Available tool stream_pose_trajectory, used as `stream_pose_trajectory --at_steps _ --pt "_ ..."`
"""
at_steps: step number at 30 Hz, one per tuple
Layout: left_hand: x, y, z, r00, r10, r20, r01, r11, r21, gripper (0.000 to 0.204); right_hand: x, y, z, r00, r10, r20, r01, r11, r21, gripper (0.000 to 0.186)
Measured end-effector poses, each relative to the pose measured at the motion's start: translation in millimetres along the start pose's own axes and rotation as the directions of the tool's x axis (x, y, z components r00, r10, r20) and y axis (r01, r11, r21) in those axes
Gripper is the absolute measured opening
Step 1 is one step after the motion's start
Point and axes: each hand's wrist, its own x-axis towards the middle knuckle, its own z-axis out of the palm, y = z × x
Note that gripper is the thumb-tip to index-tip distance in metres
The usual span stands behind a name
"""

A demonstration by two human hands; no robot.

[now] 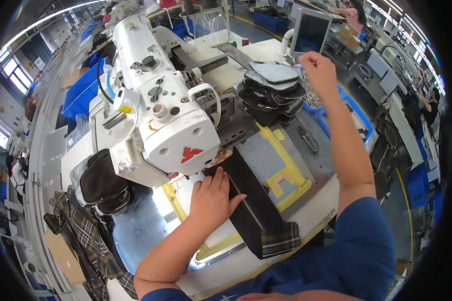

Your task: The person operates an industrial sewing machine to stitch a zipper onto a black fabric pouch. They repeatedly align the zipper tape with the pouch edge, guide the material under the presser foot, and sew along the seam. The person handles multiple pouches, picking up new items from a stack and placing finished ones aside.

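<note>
My left hand point(212, 199) lies with fingers spread on a long black fabric piece point(258, 208), just below the head of a white industrial sewing machine point(173, 130). Along the fabric runs a zipper point(248, 203), and a plaid end point(281, 238) points toward me. The fabric rests on a plate edged with yellow tape point(289, 168). My right hand point(319, 72) is raised at the upper right with its fingers curled closed. Whatever they may hold is hidden. Beneath that hand, silvery chain-like pieces point(311, 95) lie beside a blue tray point(359, 115).
A stack of dark fabric pieces point(271, 98) stands behind the plate, near a pair of thread snips point(309, 139). Left of the machine sit a dark fabric bundle point(105, 183) and plaid cloth point(80, 226). A monitor point(311, 32) rises at the back right.
</note>
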Motion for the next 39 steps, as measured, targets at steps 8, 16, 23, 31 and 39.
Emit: stream_pose_trajectory --at_steps 8,16,23,31,39 --pt "-0.6 -0.4 3.4 0.999 0.026 -0.038 -0.026 1.000 0.008 0.079 15.1 230.9 24.1 0.955 0.053 0.292 0.142 0.784 -0.605 0.022" --pt "-2.3 0.6 3.1 1.000 0.015 -0.023 -0.015 1.000 -0.001 0.080 26.3 236.5 25.0 0.978 0.092 0.185 0.080 0.659 -0.748 0.015" --pt "-9.5 -0.7 -3.8 1.000 -0.009 0.018 0.009 1.000 -0.022 0.081 27.4 209.9 21.5 0.938 0.178 0.298 0.105 0.672 -0.733 0.014" --pt "-15.2 -0.7 0.7 0.998 0.025 -0.050 -0.028 0.998 -0.058 0.074 37.9 205.4 7.0 0.989 -0.150 -0.005 0.104 0.709 -0.697 0.019" --pt "-15.0 -10.2 3.7 0.986 0.128 -0.105 -0.141 0.982 -0.129 0.066 -91.6 -71.0 13.3 0.849 -0.456 0.268 0.325 0.850 0.415 0.020"
